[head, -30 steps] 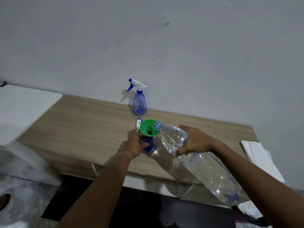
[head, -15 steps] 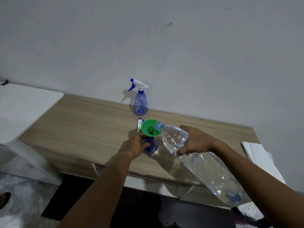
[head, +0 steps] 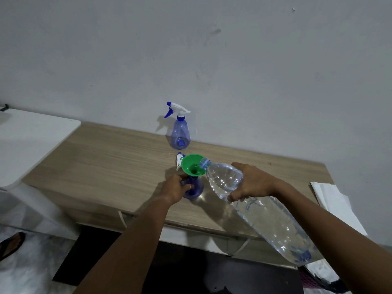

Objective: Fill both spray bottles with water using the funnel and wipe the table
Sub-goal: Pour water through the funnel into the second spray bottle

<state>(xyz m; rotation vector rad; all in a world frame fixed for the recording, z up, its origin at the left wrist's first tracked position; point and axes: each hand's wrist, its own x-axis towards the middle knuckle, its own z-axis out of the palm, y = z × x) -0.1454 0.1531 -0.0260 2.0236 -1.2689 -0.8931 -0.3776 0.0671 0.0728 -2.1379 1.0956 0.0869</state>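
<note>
A green funnel sits in the neck of a blue spray bottle on the wooden table. My left hand grips that bottle's body. My right hand holds a large clear water bottle tilted, its mouth at the funnel's rim. The removed white and blue spray head lies just behind the funnel. A second spray bottle, with its trigger head on, stands upright near the wall.
A stack of white paper towels lies at the table's right end. A white table adjoins on the left. A sandalled foot shows on the floor at lower left. The wall runs close behind the table.
Both hands and the tilted water bottle hold nearly the same pose. The camera view has shifted very slightly.
</note>
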